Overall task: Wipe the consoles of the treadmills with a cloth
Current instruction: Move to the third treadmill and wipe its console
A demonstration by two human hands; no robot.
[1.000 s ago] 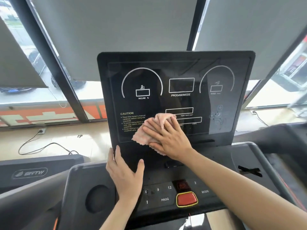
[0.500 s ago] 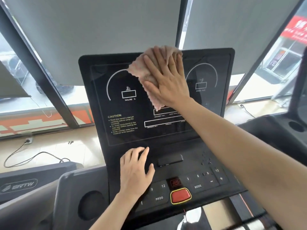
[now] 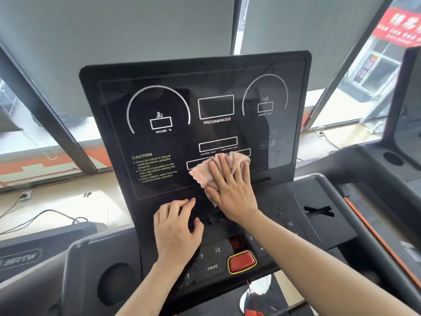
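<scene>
- The right hand [image 3: 232, 190], fingers straight and spread, is laid flat on the pink cloth [image 3: 201, 173], which is pressed against the lower middle of the console [image 3: 173, 71].
- The left hand [image 3: 177, 229] is rested on the console just below the cloth, fingers relaxed, nothing held.
- A red button [image 3: 241, 262] is seen beneath both.

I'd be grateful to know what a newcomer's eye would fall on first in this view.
Most likely the big black treadmill console filling the centre, with yellow CAUTION text at its lower left. Next, the right hand pressing a pink cloth flat against the console's lower middle, and the red button with a yellow rim below, right of the resting left hand.
</scene>
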